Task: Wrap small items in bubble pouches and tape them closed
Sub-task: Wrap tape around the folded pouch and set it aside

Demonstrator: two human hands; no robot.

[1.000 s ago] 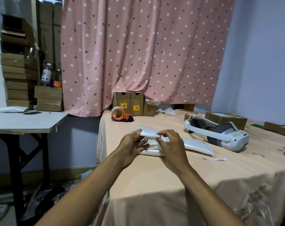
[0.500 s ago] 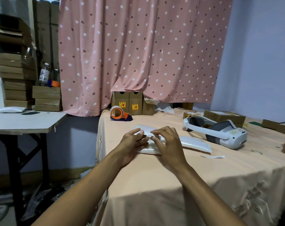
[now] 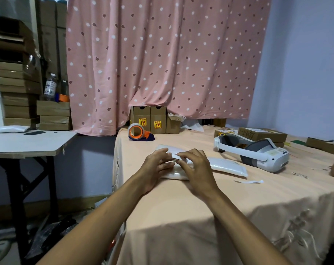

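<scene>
- Head view: the bubble pouch (image 3: 174, 175) lies flat on the peach-covered table (image 3: 181, 207), near its front left corner. Its long axis runs left to right, straight across the person's front.
- Head view: its white flap (image 3: 171, 149) stands up off the far long edge, so the fold has to come toward the person.
- Head view: the left hand (image 3: 155, 166) pinches the flap's near edge between thumb and forefinger. The right hand (image 3: 196, 169), fingers curled, seems to nip the same edge just beside it; both hands sit over the pouch's middle.
- Head view: the tape dispenser (image 3: 139, 131) stands beyond the pouch, to the far left and well apart. The left hand is nearer, so I judge it the likelier hand to fetch it.
- Head view: a second pouch (image 3: 227, 167) lies just right of the hands.
</scene>
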